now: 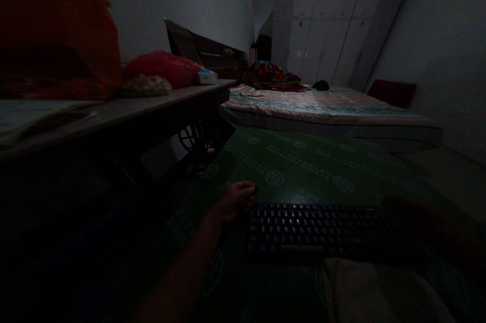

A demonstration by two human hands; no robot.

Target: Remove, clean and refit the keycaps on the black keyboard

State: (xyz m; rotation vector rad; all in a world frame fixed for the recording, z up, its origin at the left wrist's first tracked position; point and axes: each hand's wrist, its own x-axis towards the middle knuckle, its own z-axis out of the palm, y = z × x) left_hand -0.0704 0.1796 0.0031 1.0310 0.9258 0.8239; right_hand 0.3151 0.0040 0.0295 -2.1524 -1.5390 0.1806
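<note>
A black keyboard [322, 229] lies on a green table [299, 161] printed with white globe marks and writing. My left hand [237, 199] is beside the keyboard's upper left corner, its fingers pressed together around something small and dark that I cannot make out. Over the keyboard's right end is my right hand [406, 211], dark and smeared, its fingers not readable. A light brown cloth [379, 292] lies at the near edge of the keyboard, toward the right.
At the left stands a long table [152, 102] bearing an orange bag [56, 39], a red bag [167, 67] and a small box [207, 76]. Beyond the green table are a bed [322, 105] with a bundled blanket [271, 76] and a wardrobe [322, 34].
</note>
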